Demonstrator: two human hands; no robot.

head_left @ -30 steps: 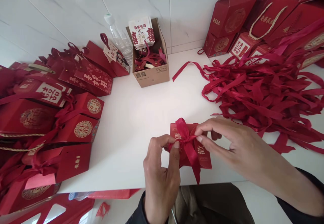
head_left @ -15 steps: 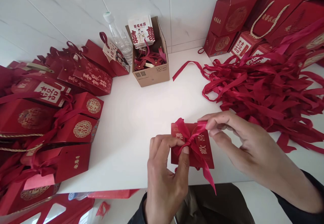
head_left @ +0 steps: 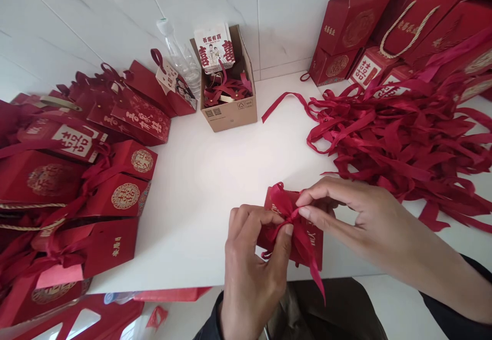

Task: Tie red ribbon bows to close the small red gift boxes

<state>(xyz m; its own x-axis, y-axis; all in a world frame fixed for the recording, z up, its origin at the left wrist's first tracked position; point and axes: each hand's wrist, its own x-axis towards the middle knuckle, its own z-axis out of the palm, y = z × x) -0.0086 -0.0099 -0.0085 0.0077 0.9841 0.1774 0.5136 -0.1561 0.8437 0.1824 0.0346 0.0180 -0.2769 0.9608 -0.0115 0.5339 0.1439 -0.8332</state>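
The small red box [head_left: 314, 240] lies on the table [head_left: 215, 186] on the near side of the cardboard box [head_left: 230, 112], at the edge closest to me, long axis roughly parallel to the cardboard box's front. My left fingers [head_left: 284, 240] and right fingers [head_left: 307, 212] are pinched together on the ribbon [head_left: 282, 201] at its knot atop the small red box, neither hand nearer. Against half a second ago, my right hand [head_left: 369, 222] has returned from the drawn-out loop to the knot, and the small red box has tipped, hiding most of its lettering.

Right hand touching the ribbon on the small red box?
Touching. Head view: right hand thumb and forefinger pinch the ribbon at the knot on the small red box; no gap visible.
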